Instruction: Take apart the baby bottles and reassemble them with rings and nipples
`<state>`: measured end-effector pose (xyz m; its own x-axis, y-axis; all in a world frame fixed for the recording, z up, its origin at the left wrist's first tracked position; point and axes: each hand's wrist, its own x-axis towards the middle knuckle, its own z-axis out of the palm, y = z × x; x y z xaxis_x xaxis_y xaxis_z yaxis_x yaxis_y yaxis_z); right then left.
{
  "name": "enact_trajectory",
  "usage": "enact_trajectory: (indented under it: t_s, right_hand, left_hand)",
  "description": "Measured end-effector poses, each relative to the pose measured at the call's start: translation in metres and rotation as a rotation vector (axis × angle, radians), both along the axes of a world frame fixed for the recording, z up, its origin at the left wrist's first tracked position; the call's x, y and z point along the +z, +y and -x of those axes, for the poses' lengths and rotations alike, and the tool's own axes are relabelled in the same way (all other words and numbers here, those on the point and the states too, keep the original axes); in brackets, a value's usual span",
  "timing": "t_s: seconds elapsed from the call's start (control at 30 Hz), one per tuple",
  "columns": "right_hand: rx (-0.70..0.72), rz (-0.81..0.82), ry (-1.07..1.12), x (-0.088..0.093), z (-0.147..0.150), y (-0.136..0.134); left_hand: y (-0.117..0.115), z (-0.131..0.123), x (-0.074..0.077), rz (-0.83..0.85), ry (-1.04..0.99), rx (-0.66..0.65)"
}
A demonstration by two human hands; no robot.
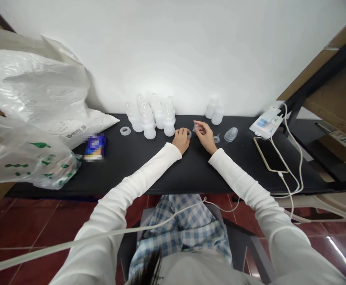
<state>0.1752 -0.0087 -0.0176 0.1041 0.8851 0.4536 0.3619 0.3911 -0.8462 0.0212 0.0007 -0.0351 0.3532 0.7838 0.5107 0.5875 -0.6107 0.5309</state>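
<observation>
Near the middle of the black table, my left hand [182,139] is closed round a small clear ring [189,135], partly hidden by its fingers. Just to its right, my right hand [205,135] pinches a small clear nipple-like piece [195,127]. The hands are a little apart. Several white bottles with clear domed tops [148,124] stand upright behind and left of my left hand. Two bottles without domes [217,114] stand behind my right hand. A clear nipple [216,138] and a clear dome cap [231,134] lie right of it. Another ring [125,131] lies to the left.
Large plastic bags [30,83] fill the left end of the black table [187,176], beside a blue packet [95,147]. At the right lie a phone [270,154] with a white cable and a white box [266,122]. A white wall rises behind.
</observation>
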Motion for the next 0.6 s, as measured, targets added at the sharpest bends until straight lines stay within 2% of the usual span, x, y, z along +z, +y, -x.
enact_trajectory:
  t_s: [0.07, 0.23, 0.3, 0.47, 0.6]
  right_hand:
    - [-0.043, -0.032, -0.009, 0.002, 0.001, -0.002]
    - [-0.086, -0.057, 0.078, 0.004, 0.005, -0.007]
    - [-0.073, -0.048, 0.096, 0.006, 0.006, -0.01]
    - [0.0, -0.057, 0.192, 0.011, 0.01, -0.017]
    - [0.041, -0.041, 0.168, 0.013, 0.013, -0.022]
  left_hand:
    - [0.007, -0.003, 0.002, 0.107, -0.149, -0.002]
    - [0.014, 0.001, 0.007, 0.631, -0.691, -0.076]
    - [0.016, 0.003, 0.01, 0.772, -0.848, -0.113]
    - [0.018, 0.005, 0.016, 0.888, -1.043, -0.121]
    - [0.018, 0.005, 0.016, 0.92, -1.061, -0.115]
